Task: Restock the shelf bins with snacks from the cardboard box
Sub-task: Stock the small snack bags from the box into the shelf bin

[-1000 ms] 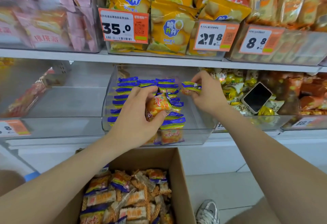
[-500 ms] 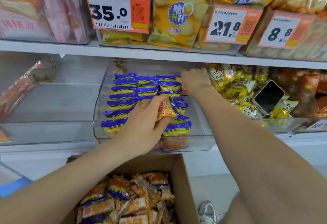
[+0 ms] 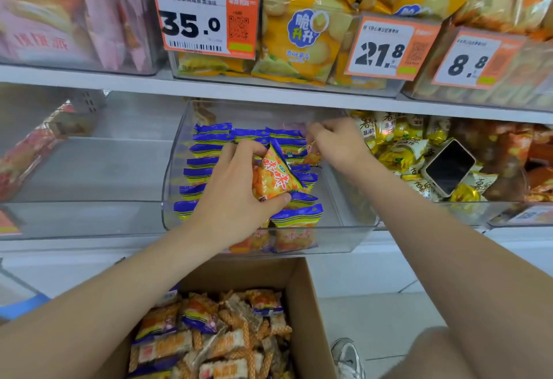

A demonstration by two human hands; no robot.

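Shelf bins in two tiers, clear plastic. Upper tier: big yellow bags (image 3: pixel 302 28) behind orange-edged price tags; the nearest tag (image 3: pixel 203 19) reads 35.0.

Cardboard box (image 3: pixel 308 333) sits open on the floor below the lower tier, holding a loose jumble of small packets (image 3: pixel 209 342) in orange, white and blue.

Middle bin (image 3: pixel 335 241), lower tier, directly above the box: blue-topped orange packets (image 3: pixel 206 163) stand in neat rows, front to back. Neighbour bin to the right is heaped with yellow-wrapped sweets (image 3: pixel 398 151), and a dark-screened device (image 3: pixel 447 168) lies on top of them. Bin to the left shows red wrappers (image 3: pixel 27 151) at its far edge.

Left hand (image 3: pixel 236 196) reaches into the middle bin, thumb and fingers grasping one orange packet (image 3: pixel 273 179) tilted above the rows.

Right hand (image 3: pixel 335 145) is at the rear right of the same bin, fingers curled downward among the back packets; cannot tell whether they pinch one.

Grey shoe (image 3: pixel 347 354) is on the floor just right of the box.
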